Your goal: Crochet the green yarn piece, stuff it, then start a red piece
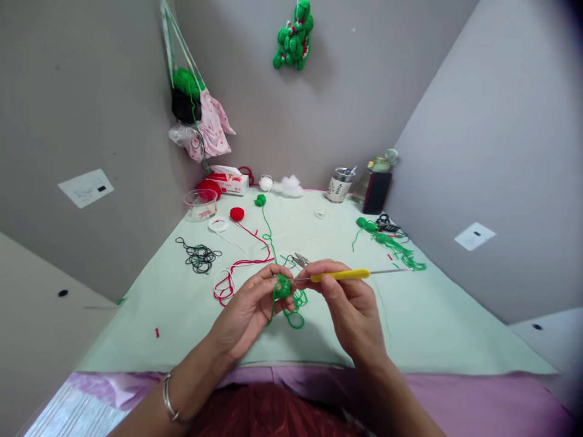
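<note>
Between the thumb and fingers of my left hand [248, 309] is a small green crochet piece [283, 287], with green yarn trailing from it. My right hand [353, 306] grips the yellow handle of a crochet hook [341, 276]. The hook's thin metal end points left and meets the green piece; whether it passes through a stitch is too small to tell. Loose loops of green yarn [296, 318] hang just below and beside the piece. Behind my fingertips lies a pair of thread snips [300, 260], partly hidden.
Red yarn [250, 261], a red ball [237, 213] and black cord [198, 258] lie left. At the back stand a tissue box [230, 183], a plastic tub [201, 209] and a pen tin [339, 186]. Green tassels [396, 246] and black scissors [386, 223] lie right.
</note>
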`<action>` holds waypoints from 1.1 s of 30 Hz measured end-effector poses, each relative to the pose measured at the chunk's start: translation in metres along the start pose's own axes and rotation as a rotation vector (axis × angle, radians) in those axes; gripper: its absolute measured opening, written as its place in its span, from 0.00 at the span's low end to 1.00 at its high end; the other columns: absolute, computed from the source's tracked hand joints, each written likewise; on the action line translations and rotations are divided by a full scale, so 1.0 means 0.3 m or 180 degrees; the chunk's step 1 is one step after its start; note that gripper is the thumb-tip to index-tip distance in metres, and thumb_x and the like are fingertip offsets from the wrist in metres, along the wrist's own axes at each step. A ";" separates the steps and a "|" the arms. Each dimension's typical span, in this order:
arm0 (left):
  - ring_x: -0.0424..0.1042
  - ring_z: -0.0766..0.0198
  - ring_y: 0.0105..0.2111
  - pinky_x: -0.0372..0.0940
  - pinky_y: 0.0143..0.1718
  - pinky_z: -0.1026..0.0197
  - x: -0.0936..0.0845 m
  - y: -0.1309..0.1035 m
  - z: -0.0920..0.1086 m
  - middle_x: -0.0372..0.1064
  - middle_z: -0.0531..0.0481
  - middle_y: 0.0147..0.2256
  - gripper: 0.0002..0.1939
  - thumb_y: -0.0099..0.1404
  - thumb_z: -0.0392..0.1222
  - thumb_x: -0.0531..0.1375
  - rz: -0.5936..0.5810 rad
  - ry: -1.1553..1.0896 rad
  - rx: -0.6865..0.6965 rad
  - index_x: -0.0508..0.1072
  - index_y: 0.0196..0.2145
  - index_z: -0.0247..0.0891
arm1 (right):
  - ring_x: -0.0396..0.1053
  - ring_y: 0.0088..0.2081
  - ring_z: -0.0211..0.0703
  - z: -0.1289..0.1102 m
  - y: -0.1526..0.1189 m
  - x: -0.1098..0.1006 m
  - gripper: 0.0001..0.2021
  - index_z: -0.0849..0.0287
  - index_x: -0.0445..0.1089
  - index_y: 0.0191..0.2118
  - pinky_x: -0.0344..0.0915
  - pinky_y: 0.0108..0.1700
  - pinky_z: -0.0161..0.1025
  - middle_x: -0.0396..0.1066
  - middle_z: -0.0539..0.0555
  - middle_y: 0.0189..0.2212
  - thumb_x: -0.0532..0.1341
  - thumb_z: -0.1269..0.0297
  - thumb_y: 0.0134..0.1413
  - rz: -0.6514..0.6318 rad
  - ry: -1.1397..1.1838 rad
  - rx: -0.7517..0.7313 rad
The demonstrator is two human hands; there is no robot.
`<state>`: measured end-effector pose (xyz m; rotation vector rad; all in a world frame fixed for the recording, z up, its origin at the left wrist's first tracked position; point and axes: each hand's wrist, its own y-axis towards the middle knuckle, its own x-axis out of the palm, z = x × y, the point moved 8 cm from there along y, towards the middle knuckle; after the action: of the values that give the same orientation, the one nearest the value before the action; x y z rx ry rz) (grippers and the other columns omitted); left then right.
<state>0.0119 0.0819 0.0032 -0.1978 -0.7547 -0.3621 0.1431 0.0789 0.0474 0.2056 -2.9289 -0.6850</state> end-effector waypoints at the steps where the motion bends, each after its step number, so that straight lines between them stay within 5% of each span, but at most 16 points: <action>1: 0.69 0.66 0.32 0.67 0.37 0.64 0.001 0.000 -0.002 0.70 0.48 0.34 0.04 0.66 0.38 0.63 -0.0006 0.0007 0.0002 0.77 0.38 0.35 | 0.77 0.40 0.42 -0.005 -0.001 -0.001 0.10 0.52 0.78 0.43 0.77 0.45 0.42 0.76 0.53 0.40 0.58 0.62 0.69 0.0023 -0.0070 -0.0058; 12: 0.70 0.66 0.32 0.67 0.36 0.64 0.002 -0.005 -0.032 0.71 0.47 0.35 0.05 0.68 0.37 0.60 -0.0032 -0.0211 -0.0210 0.76 0.40 0.34 | 0.77 0.40 0.42 -0.031 -0.026 -0.034 0.10 0.51 0.77 0.46 0.74 0.45 0.42 0.75 0.52 0.41 0.58 0.65 0.69 0.0504 -0.0390 -0.0294; 29: 0.69 0.67 0.31 0.68 0.34 0.64 0.023 0.001 -0.030 0.70 0.47 0.36 0.05 0.68 0.37 0.61 -0.0185 -0.0104 -0.0214 0.77 0.39 0.34 | 0.74 0.41 0.44 -0.040 -0.027 -0.014 0.09 0.51 0.79 0.43 0.72 0.46 0.43 0.76 0.52 0.39 0.59 0.65 0.68 0.0333 -0.0560 -0.0360; 33: 0.69 0.65 0.32 0.67 0.35 0.63 0.021 0.000 -0.020 0.71 0.47 0.35 0.06 0.65 0.38 0.64 -0.0123 0.0028 -0.0130 0.78 0.39 0.35 | 0.74 0.39 0.43 0.002 -0.012 -0.001 0.08 0.50 0.80 0.43 0.72 0.44 0.42 0.78 0.53 0.39 0.62 0.60 0.66 0.0111 0.0171 -0.0004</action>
<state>0.0198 0.0785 0.0034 -0.2201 -0.7436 -0.4150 0.1436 0.0760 0.0452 0.1694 -2.8738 -0.6654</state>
